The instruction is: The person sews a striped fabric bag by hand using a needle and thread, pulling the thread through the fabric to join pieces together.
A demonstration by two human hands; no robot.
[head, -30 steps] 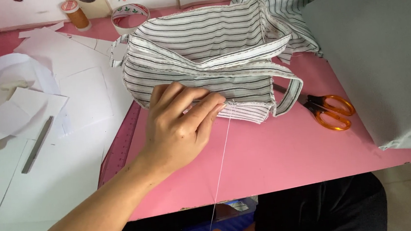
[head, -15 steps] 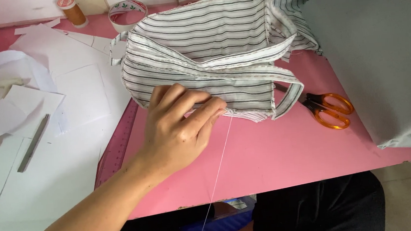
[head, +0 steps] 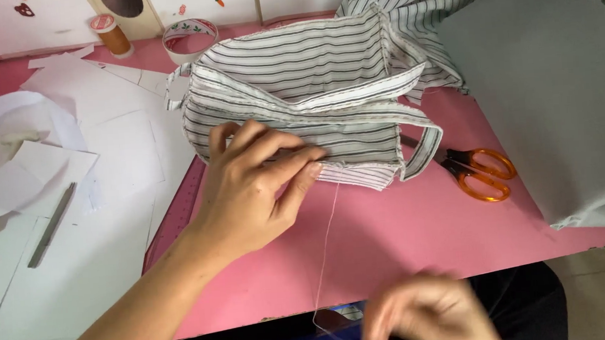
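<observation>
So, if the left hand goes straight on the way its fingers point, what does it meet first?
The left hand points right along the striped fabric bag it presses; further on, probably the bag's strap loop, then the orange-handled scissors.

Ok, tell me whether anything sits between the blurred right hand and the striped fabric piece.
Nothing visible blocks it. Between the right hand and the striped fabric piece lies only bare pink table, crossed by the white thread. The left hand presses the fabric's near edge.

surface: pink table (head: pixel 407 241)
centre: striped fabric bag (head: pixel 313 112)
right of bag: orange-handled scissors (head: pixel 480 173), grey cloth (head: pixel 559 88)
left of bag: white paper sheets (head: pixel 55 180)
</observation>
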